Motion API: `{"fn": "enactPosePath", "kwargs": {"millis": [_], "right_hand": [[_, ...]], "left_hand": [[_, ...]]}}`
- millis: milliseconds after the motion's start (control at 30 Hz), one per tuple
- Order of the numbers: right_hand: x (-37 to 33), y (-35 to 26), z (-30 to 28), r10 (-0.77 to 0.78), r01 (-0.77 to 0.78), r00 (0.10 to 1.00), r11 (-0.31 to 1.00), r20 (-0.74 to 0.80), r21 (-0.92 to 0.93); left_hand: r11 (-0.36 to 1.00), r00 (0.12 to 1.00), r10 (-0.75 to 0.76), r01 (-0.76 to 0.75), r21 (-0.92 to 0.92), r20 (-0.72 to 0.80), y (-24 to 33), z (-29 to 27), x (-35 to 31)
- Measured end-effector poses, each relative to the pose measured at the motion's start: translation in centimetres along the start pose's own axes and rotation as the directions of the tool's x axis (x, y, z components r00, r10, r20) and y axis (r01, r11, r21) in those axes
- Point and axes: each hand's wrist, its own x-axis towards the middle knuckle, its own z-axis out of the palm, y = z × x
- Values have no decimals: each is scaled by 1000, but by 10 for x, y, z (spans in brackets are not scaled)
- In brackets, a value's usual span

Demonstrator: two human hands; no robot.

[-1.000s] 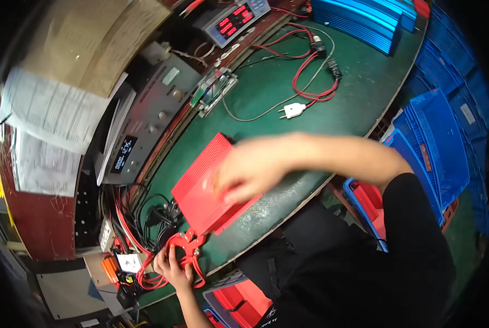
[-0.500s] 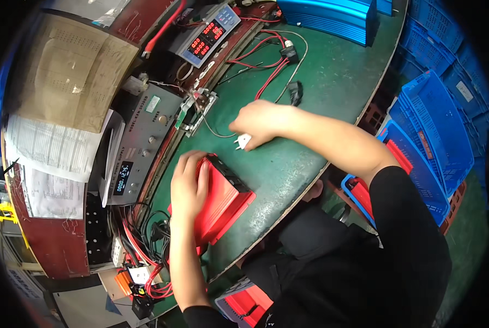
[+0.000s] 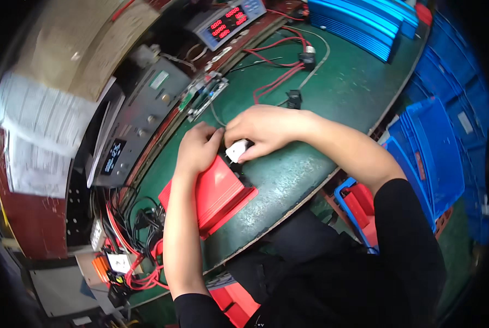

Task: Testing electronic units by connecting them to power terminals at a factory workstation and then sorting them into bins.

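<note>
A red ribbed metal case (image 3: 220,188) with a dark end face lies on the green bench top. My left hand (image 3: 198,148) grips its upper end, fingers bent over the edge next to the dark face. Pinched in my right hand (image 3: 266,129) is a white power plug (image 3: 236,150), its prongs right at that dark face. Whether the prongs are inside a socket there I cannot tell. A grey cord runs up from behind my right hand. Just beyond it lies a black connector (image 3: 293,99).
A grey power supply (image 3: 146,117) and a meter with red digits (image 3: 229,23) line the left side. Blue finned cases (image 3: 359,24) stand at the back. Blue crates (image 3: 427,158) are on the right. Tangled cables (image 3: 146,218) lie near the left front.
My right hand has brought the white plug left and down to the case's dark end. My left hand has shifted up toward that end. The whole view has also shifted.
</note>
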Motion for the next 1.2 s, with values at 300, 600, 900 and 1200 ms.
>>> {"fn": "enactPosePath", "kwargs": {"millis": [300, 600, 900, 1200], "right_hand": [[11, -11, 8, 172, -186, 980, 969, 94, 161], [21, -21, 9, 230, -234, 968, 972, 102, 27], [24, -25, 14, 223, -222, 971, 975, 84, -20], [22, -16, 17, 147, -143, 986, 988, 73, -61]], "left_hand": [[998, 998, -51, 50, -26, -46, 7, -4, -8], [997, 998, -8, 4, -79, -58, -9, 0, -14], [994, 998, -43, 38, -98, -45, -4, -6, -18], [994, 994, -57, 48, -101, -91, -13, 6, -13]]}}
